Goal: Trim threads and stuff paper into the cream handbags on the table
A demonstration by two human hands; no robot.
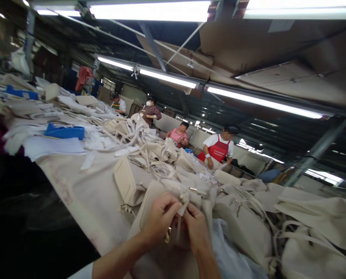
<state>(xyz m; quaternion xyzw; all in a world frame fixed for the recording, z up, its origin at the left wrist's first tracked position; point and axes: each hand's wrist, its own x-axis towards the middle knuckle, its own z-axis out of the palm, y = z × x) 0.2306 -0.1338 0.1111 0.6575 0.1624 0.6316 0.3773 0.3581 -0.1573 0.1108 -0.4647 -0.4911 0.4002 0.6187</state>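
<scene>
My left hand [158,219] and my right hand [198,228] are close together above a cream handbag [149,197] in front of me. Both pinch a small pale strap piece [184,204], and a thin strip hangs below it between my fingers. Whether that piece is a strap end or a tag is hard to make out. A gold-coloured metal fitting [168,235] shows just under my left hand. Another cream handbag [129,180] lies tilted to the left, its surface apart from my fingers.
More cream bags [242,221] crowd the right side, beside translucent plastic [228,248]. White sheets [53,148] and a blue tape dispenser [64,131] lie on the table [83,190] at left. Several people sit or stand beyond the heap, one in a red apron [218,149].
</scene>
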